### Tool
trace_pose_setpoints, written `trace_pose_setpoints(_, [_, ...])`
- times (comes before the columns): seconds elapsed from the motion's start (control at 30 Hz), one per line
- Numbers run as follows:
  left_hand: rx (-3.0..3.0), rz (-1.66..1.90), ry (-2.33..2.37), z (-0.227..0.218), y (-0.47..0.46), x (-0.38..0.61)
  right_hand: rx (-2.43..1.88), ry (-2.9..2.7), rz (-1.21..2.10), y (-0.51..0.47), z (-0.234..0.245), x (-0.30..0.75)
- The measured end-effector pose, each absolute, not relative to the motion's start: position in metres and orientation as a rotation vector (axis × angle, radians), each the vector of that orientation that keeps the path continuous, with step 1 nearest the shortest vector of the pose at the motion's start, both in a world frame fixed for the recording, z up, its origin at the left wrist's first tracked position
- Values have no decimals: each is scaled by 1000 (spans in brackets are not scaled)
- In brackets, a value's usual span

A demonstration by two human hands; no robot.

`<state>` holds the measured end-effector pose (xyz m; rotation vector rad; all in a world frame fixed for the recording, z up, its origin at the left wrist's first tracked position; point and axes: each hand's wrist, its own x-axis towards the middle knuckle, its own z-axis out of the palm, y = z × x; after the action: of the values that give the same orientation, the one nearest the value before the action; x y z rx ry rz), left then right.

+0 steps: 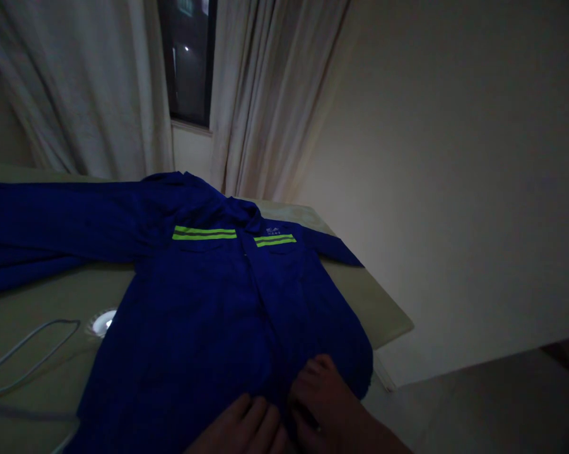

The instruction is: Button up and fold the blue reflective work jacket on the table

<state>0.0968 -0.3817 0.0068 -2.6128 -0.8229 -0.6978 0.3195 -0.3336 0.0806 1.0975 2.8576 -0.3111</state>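
A dark blue work jacket (204,296) lies spread front side up, its collar pointing away from me. Yellow-green reflective strips cross both chest sides, with small white lettering above the right-hand one. At the lower front opening, my left hand (244,429) has its fingers curled onto the cloth. Close beside it on the right, my right hand (325,400) is closed with bent fingers at the front edge. The fingertips and whatever fastener lies between them are too dark to make out.
Under the jacket is a pale table (383,306) whose right corner juts out. A white cable (33,331) loops at the left, near a bright round object (103,323) partly under the jacket. Curtains (275,94) and a window (190,63) are behind; a wall (455,189) stands right.
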Motion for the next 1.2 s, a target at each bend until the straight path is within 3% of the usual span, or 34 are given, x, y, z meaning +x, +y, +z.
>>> trace_pose_setpoints(0.17, [-2565, -782, -1025, 32, -380, 82, 1277, 2875, -723, -331, 131, 318])
trace_pose_setpoints(0.4, [-2523, -899, -964, 43, -379, 78, 1337, 2813, -915, -323, 134, 313])
trace_pose_setpoints(0.67, [-2569, -922, -891, 44, -383, 76, 1216, 2915, -778, -318, 126, 309])
trace_pose_setpoints(0.93, [-2671, -759, -816, 48, -383, 84, 927, 2801, -347, -311, 124, 295])
trace_pose_setpoints(1.2, [-2627, -935, -676, 58, -386, 87, 628, 2746, -354, -303, 136, 282])
